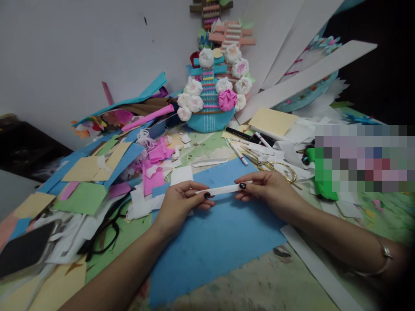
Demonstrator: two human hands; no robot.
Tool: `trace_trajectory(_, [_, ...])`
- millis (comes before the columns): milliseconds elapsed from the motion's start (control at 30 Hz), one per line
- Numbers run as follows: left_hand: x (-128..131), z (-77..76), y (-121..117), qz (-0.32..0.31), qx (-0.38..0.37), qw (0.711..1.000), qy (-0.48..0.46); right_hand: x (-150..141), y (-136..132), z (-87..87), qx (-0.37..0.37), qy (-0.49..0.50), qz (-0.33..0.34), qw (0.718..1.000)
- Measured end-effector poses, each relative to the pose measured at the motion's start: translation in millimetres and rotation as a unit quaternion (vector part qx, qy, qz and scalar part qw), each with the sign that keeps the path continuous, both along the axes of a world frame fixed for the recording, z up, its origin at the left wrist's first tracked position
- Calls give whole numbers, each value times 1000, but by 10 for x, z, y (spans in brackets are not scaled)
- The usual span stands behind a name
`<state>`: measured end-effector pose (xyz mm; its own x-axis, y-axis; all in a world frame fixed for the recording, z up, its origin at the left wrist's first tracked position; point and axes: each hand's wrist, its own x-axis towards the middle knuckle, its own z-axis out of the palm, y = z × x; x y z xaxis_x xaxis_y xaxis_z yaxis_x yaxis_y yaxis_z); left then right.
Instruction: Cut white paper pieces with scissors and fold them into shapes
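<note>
A narrow folded strip of white paper (224, 189) is stretched level between my two hands. My left hand (181, 203) pinches its left end between thumb and fingers. At the other end, my right hand (264, 190) has its thumb and fingers closed on the strip. Both hands are just over a large blue paper sheet (210, 259) on the table. Small white paper pieces (181, 174) lie by the sheet's upper left edge, close to my left hand. Gold-handled scissors (285, 169) rest beyond my right hand.
Paper pipa-shaped instruments (210, 119) with paper flowers stand against the wall. Coloured paper scraps (82, 198), black-framed glasses (110, 237) and a phone (27, 248) crowd the left. Pens (238, 134) lie at the back. A white strip (319, 268) lies at the front right.
</note>
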<state>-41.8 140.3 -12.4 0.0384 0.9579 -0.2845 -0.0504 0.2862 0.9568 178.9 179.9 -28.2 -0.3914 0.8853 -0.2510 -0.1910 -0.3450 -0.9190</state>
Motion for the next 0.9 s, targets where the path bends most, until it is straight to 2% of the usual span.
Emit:
trace_trajectory(133, [-30, -35, 9, 22, 41, 999, -19, 23, 13, 12, 8, -36, 31, 999])
trace_trajectory(333, [-14, -29, -8, 59, 82, 994, -33, 42, -5, 57, 33, -106, 136, 984])
trace_trajectory(533, [8, 16, -35, -1, 68, 997, -35, 32, -61, 78, 58, -133, 228, 963])
trace_trajectory(700, [35, 17, -52, -41, 55, 997, -23, -7, -105, 66, 25, -102, 246, 964])
trace_trajectory(900, [5, 12, -61, -35, 36, 999, 0, 9, -82, 34, 6, -93, 235, 967])
